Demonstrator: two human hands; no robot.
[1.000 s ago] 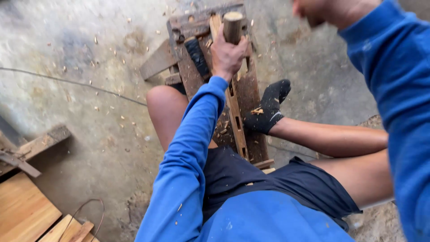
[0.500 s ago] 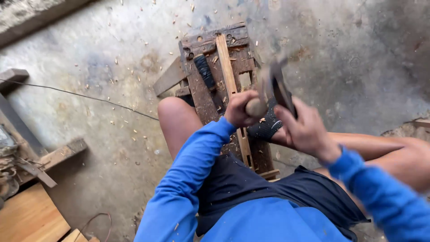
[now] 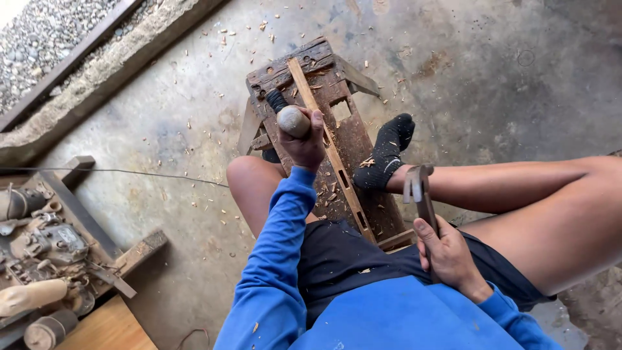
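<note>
I sit astride a worn wooden bench (image 3: pixel 357 139) with a long pale wooden strip (image 3: pixel 327 146) lying along its top. My left hand (image 3: pixel 303 144) grips a chisel with a rounded wooden handle (image 3: pixel 292 120), held upright on the strip. My right hand (image 3: pixel 448 254) holds a claw hammer (image 3: pixel 419 191) by its handle, low beside my right thigh, head up. My foot in a black sock (image 3: pixel 385 152) rests on the bench's right side.
Wood chips litter the concrete floor (image 3: pixel 505 78). At left lie a wooden frame with tools and machine parts (image 3: pixel 45 246), a thin cable (image 3: pixel 129 172) and a plank (image 3: pixel 107 327). A concrete kerb (image 3: pixel 97 71) and gravel run along the upper left.
My right hand has dropped with the hammer from above the chisel down to my right thigh. The view has shifted, and my left hand still holds the chisel on the strip.
</note>
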